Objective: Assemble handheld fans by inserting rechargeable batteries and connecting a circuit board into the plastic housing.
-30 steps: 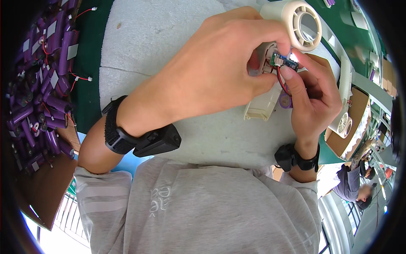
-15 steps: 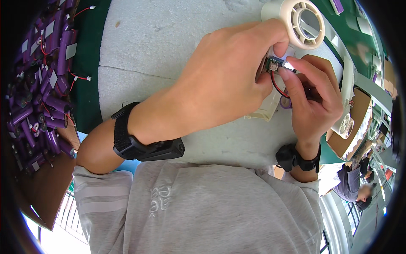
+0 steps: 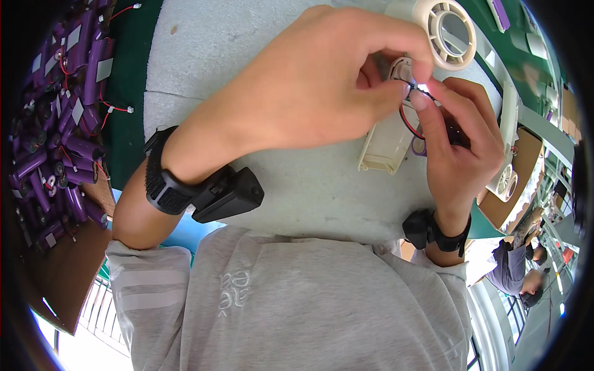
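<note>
Heap of purple battery cells (image 3: 68, 142) lay far left of the landmark, a cream slotted fan head (image 3: 453, 34); red leads with white connectors trailed among them. Pale foam sheet (image 3: 210, 62) extended left of and below the fan head. Left hand (image 3: 337, 80) reached in just left of it, thumb and index tips bent close together at the board; could not tell whether they gripped it. Cream handle shell (image 3: 382, 148), open, was below and left of the fan head. Small circuit board (image 3: 421, 90) was just below the fan head, mostly hidden by fingertips, a bright spot on it. Red and black wires (image 3: 406, 121) curved beneath. Right hand (image 3: 463, 142), below the fan head, pinched the board between thumb and index finger.
</note>
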The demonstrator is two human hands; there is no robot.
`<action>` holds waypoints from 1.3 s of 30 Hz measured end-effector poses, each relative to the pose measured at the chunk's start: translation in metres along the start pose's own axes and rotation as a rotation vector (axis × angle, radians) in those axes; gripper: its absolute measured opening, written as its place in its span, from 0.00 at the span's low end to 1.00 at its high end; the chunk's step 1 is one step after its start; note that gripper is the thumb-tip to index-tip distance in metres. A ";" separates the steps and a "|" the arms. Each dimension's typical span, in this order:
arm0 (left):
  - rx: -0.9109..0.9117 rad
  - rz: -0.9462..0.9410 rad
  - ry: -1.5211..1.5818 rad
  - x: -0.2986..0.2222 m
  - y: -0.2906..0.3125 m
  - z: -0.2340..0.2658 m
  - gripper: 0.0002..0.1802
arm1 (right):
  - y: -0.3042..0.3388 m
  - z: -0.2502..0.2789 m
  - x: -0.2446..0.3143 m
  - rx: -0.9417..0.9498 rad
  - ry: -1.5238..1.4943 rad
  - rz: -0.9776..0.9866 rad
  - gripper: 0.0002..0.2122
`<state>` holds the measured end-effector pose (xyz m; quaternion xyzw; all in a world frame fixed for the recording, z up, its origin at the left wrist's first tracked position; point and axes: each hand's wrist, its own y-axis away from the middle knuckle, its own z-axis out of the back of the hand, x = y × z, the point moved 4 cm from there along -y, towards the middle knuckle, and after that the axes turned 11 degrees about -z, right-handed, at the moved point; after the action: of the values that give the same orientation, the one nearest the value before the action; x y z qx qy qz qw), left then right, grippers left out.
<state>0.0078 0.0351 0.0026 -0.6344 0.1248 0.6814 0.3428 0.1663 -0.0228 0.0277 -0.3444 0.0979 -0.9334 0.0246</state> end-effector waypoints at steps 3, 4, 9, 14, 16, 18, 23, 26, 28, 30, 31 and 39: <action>0.031 -0.004 0.015 -0.002 -0.003 0.001 0.14 | 0.001 -0.002 -0.003 0.057 -0.182 -0.318 0.09; 0.043 -0.005 0.020 -0.003 -0.004 0.002 0.14 | 0.002 -0.001 -0.005 0.052 -0.181 -0.321 0.09; 0.104 -0.013 0.042 -0.007 -0.010 0.001 0.15 | 0.002 -0.003 -0.015 0.149 -0.188 -0.382 0.09; 0.141 -0.014 0.053 -0.012 -0.011 0.004 0.16 | 0.000 0.005 -0.013 0.267 -0.308 -0.366 0.09; 0.154 -0.012 0.060 -0.013 -0.012 0.004 0.17 | 0.001 0.007 -0.015 0.303 -0.366 -0.368 0.10; 0.164 -0.011 0.068 -0.015 -0.012 0.004 0.17 | 0.001 0.010 -0.013 0.265 -0.327 -0.287 0.13; 0.055 0.168 0.079 -0.010 -0.009 0.003 0.17 | -0.009 0.014 -0.012 0.155 -0.022 0.068 0.13; 0.006 0.201 0.099 -0.005 -0.005 0.002 0.18 | -0.004 0.033 -0.009 0.173 0.201 0.008 0.12; -0.042 0.184 0.125 -0.006 -0.005 0.000 0.18 | 0.001 0.038 -0.006 0.180 0.316 -0.022 0.12; -0.065 0.174 0.142 -0.008 -0.005 -0.001 0.18 | 0.007 0.039 -0.004 0.150 0.326 -0.093 0.10; -0.056 0.192 0.119 -0.010 -0.005 0.000 0.18 | 0.008 0.040 -0.004 0.137 0.328 -0.127 0.09; -0.064 -0.502 -0.084 -0.010 -0.009 0.004 0.20 | 0.013 0.036 0.002 0.157 0.414 0.048 0.06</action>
<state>0.0100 0.0405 0.0146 -0.6272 -0.0726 0.6045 0.4857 0.1876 -0.0414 0.0529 -0.1402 0.0362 -0.9881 0.0528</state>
